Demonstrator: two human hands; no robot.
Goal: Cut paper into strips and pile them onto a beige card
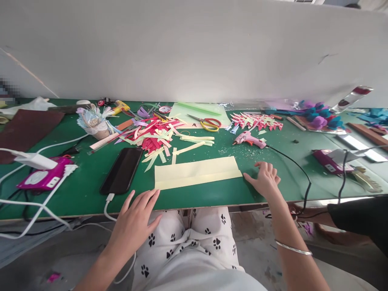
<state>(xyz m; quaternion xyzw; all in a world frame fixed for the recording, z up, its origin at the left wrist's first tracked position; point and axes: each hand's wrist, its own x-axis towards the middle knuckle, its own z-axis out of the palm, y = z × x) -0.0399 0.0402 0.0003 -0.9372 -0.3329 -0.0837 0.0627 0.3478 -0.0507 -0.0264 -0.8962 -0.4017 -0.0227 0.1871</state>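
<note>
- The pale yellow paper (198,173) lies flat on the green table (194,199), near its front edge, with a line running lengthwise along it.
- The left hand (136,212) is open, fingers loosely spread, holding nothing; its fingertips are at the paper's near left corner, contact unclear.
- The right hand (266,178) is half open, fingers slightly curled, holding nothing, its thumb just beside the right end.
- Working the paper well likely calls for light, even pressure from both ends, lined up along that line.
- Loose strips (157,139) beyond it are best kept from slipping underneath.
</note>
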